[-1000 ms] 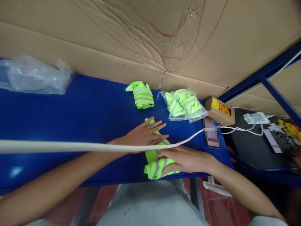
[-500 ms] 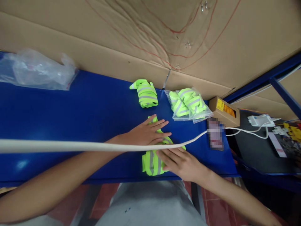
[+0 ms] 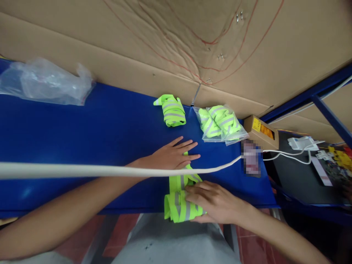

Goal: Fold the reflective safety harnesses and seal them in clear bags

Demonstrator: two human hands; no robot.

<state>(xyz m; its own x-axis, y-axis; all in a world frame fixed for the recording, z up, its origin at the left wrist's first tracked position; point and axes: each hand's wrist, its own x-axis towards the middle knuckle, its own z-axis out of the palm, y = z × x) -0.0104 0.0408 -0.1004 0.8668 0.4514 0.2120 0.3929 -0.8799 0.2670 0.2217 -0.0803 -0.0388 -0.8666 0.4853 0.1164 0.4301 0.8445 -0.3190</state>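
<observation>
View from my own head, looking down at a blue table point(image 3: 82, 132) backed by a wall of brown cardboard point(image 3: 165, 44). My left hand point(image 3: 172, 156) lies flat and open, fingers spread, pressing the far end of a neon yellow reflective vest point(image 3: 180, 200) against the tabletop. My right hand point(image 3: 213, 201) sits nearer my body at the table's front edge, its fingers curled over the bunched near end of the same vest, which hangs slightly past the edge; the thumb is mostly hidden, but the hand looks closed around the fabric. The hands are apart, one at each end of the vest. A thick white cable point(image 3: 110, 171) crosses the whole view, passing over my left wrist and running toward a blurred phone point(image 3: 250, 158) on the right. At the back of the table lie a folded vest bundle point(image 3: 171, 110), a bagged vest bundle point(image 3: 220, 123) just to its right, and a small cardboard box point(image 3: 261, 128) beside that. A crumpled clear plastic bag point(image 3: 46, 82) rests far left. To fold this well, I judge the left palm should keep the far end pinned flat while the right hand keeps the grey stripes lined up and the layers snug, bringing the overhanging part back onto the table so it does not slip off.
</observation>
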